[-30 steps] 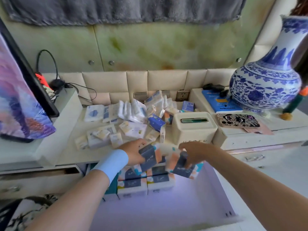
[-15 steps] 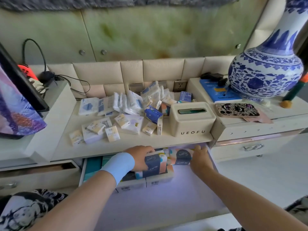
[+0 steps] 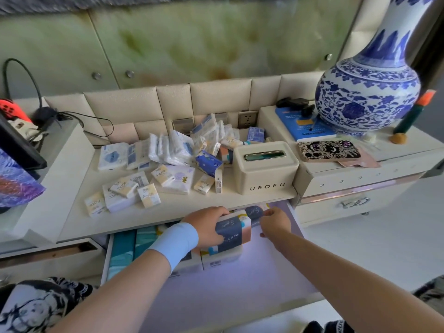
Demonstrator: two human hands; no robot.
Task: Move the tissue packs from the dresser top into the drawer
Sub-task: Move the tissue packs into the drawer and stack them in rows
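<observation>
At the far left a dark screen (image 3: 16, 150) leans on the raised side block, out of the way. On the dresser top (image 3: 156, 221) most of the tissue packs are yet to be moved: small yellow "Face" packs (image 3: 148, 195) lie loose near the front edge, and behind them is a heap of white plastic-wrapped packs (image 3: 168, 150). Below, the open drawer (image 3: 240, 287) has teal packs (image 3: 122, 251) lined up along its left side, likely so rows fill from that end. The left hand (image 3: 206, 227), with a pale blue wristband, grips a navy-banded pack (image 3: 231, 233), fingers curled over its top and thumb on its near face, setting it on the packs beneath. Just to its right the right hand (image 3: 275, 223) reaches a second navy-banded pack (image 3: 254, 211) tucked at the back under the dresser lip. Its fingertips touch it, but I cannot tell whether they pinch or only push. The right half of the drawer floor is bare. Above stands a cream UEOFU tissue box (image 3: 264, 169), then a phone (image 3: 328, 151) and a blue-and-white vase (image 3: 367, 92)
</observation>
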